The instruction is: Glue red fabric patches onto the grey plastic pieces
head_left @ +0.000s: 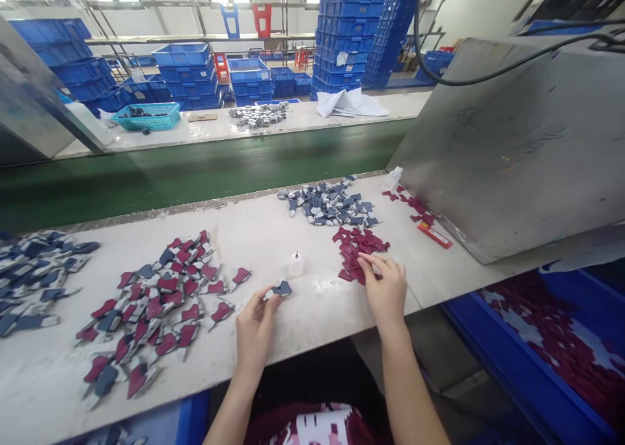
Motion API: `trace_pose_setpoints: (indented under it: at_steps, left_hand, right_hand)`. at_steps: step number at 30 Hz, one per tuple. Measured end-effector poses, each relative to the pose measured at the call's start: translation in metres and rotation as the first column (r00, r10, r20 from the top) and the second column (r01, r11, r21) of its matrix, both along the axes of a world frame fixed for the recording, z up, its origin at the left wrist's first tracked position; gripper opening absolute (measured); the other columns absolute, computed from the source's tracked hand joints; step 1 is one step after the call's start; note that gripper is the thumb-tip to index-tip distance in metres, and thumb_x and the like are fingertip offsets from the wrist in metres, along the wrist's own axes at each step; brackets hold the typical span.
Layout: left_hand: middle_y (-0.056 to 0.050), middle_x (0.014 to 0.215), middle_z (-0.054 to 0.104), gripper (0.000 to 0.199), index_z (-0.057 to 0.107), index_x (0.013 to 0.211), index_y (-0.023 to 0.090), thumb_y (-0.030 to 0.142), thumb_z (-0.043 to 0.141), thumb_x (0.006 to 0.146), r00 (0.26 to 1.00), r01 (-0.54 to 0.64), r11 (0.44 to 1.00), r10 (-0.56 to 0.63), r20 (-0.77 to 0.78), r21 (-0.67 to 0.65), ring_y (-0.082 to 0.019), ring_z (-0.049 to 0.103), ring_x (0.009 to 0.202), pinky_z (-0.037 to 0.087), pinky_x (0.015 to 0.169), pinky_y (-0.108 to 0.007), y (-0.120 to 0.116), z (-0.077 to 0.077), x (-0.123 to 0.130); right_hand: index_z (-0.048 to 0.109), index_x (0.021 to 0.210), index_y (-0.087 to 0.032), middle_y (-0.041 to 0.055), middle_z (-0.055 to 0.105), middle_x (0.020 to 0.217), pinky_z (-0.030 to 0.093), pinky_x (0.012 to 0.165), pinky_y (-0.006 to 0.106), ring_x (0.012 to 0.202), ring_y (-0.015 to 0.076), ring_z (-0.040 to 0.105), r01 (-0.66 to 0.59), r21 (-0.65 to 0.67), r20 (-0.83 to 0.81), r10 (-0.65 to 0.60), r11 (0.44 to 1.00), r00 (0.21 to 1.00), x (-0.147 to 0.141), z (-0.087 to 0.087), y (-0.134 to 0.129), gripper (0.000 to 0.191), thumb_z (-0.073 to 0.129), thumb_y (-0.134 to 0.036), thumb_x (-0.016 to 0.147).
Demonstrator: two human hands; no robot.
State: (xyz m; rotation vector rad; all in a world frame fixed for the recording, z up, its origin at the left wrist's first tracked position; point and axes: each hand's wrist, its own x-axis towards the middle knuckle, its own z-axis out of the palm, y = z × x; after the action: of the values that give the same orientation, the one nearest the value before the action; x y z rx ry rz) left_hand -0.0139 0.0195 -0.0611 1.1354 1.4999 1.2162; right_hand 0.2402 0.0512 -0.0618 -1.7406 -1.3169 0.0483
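My left hand (257, 321) pinches a small blue-and-grey plastic part (282, 289) between thumb and fingers, just above the white worktable. At the maroon pile, my right hand (385, 287) has its thumb and forefinger closed on a flat maroon plastic piece (362, 257), partly hidden by the fingers. Loose maroon pieces (352, 242) lie around those fingertips. Behind them is a heap of blue-and-grey parts (327, 204). A small white block with a dark pin (295, 263) stands on the table between my hands.
To the left spreads a pile of parts with maroon faces (161, 295); more blue-and-grey parts (39, 276) lie farther left. A red-and-yellow strip (434, 235) rests beside a slanted metal panel (512, 146). Below right is a blue crate (527, 373) of maroon pieces. Beyond runs a green conveyor belt (219, 172).
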Motion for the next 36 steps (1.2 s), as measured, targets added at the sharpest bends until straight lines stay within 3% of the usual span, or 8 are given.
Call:
trace_pose_setpoints:
  at_steps: [4,8,12,18,22,26,33,36]
  left_hand:
    - [-0.009,0.091,0.079,0.036,0.071,0.102,0.017,0.048,0.066,0.085,1.0,0.021,1.0,-0.021,-0.011,0.013,-0.026,0.077,0.087,0.061,0.083,-0.037,0.0,0.002,0.0]
    - [-0.009,0.088,0.08,0.035,0.072,0.101,0.017,0.047,0.068,0.083,1.0,0.004,1.0,-0.004,0.03,0.023,-0.026,0.077,0.085,0.062,0.081,-0.036,0.0,0.006,0.002]
    - [-0.008,0.085,0.08,0.036,0.073,0.1,0.016,0.047,0.071,0.081,0.996,-0.042,0.999,0.039,0.08,0.036,-0.026,0.078,0.08,0.064,0.079,-0.037,-0.003,0.012,0.006]
    - [-0.007,0.079,0.08,0.038,0.075,0.098,0.016,0.046,0.076,0.076,0.983,-0.064,0.997,0.058,0.174,0.029,-0.027,0.078,0.078,0.065,0.078,-0.038,-0.014,0.013,0.016]
    - [-0.008,0.082,0.081,0.038,0.076,0.097,0.015,0.046,0.077,0.075,0.976,-0.062,0.998,0.059,0.209,0.01,-0.028,0.078,0.079,0.065,0.077,-0.037,-0.017,0.013,0.02]
    - [-0.009,0.083,0.081,0.037,0.076,0.099,0.015,0.045,0.077,0.076,0.97,-0.039,0.999,0.036,0.238,0.007,-0.028,0.078,0.08,0.065,0.076,-0.037,-0.016,0.015,0.024]
    - [-0.009,0.084,0.08,0.038,0.075,0.103,0.015,0.044,0.074,0.079,0.972,0.001,1.0,-0.005,0.234,0.016,-0.028,0.078,0.084,0.064,0.08,-0.038,-0.014,0.015,0.026]
    - [-0.009,0.083,0.08,0.038,0.075,0.103,0.015,0.044,0.074,0.079,0.973,0.004,1.0,-0.006,0.23,0.008,-0.028,0.078,0.083,0.064,0.079,-0.038,-0.014,0.014,0.027]
  right_hand:
    - [0.08,0.091,-0.027,0.0101,0.062,0.092,0.044,0.085,0.045,0.092,0.0275,0.048,-0.089,-0.12,0.167,0.109,0.989,0.98,0.031,-0.007,0.01,0.036,0.054,-0.052,0.093]
    - [0.077,0.108,-0.032,0.0118,0.057,0.099,0.045,0.086,0.045,0.095,0.0288,0.046,-0.195,-0.189,0.32,0.248,0.962,0.914,0.038,-0.011,0.017,0.028,0.054,-0.04,0.095]
    - [0.077,0.106,-0.034,0.0118,0.057,0.105,0.046,0.087,0.047,0.1,0.0303,0.047,-0.228,-0.19,0.391,0.287,0.955,0.875,0.039,-0.011,0.019,0.026,0.054,-0.034,0.094]
    - [0.076,0.095,-0.022,0.0119,0.068,0.09,0.048,0.083,0.046,0.093,0.0295,0.055,-0.217,-0.123,0.213,0.239,0.968,0.947,0.035,-0.007,0.016,0.035,0.049,-0.044,0.095]
    - [0.073,0.082,-0.021,0.0094,0.074,0.09,0.05,0.079,0.042,0.082,0.0257,0.066,-0.128,-0.094,-0.008,0.128,0.987,0.992,0.026,-0.003,0.01,0.037,0.053,-0.052,0.091]
    - [0.069,0.076,-0.022,0.0096,0.074,0.103,0.052,0.085,0.043,0.099,0.0285,0.067,-0.165,-0.061,-0.178,0.152,0.984,0.972,0.013,0.003,0.003,0.036,0.059,-0.055,0.085]
    - [0.071,0.078,-0.022,0.0075,0.069,0.094,0.056,0.068,0.035,0.086,0.0222,0.067,-0.218,0.058,-0.126,0.223,0.974,0.967,-0.011,0.018,-0.011,0.029,0.057,-0.045,0.091]
    - [0.07,0.079,-0.022,0.0087,0.065,0.103,0.058,0.067,0.035,0.089,0.0219,0.066,-0.261,0.08,-0.115,0.269,0.962,0.956,-0.02,0.023,-0.015,0.027,0.058,-0.042,0.092]
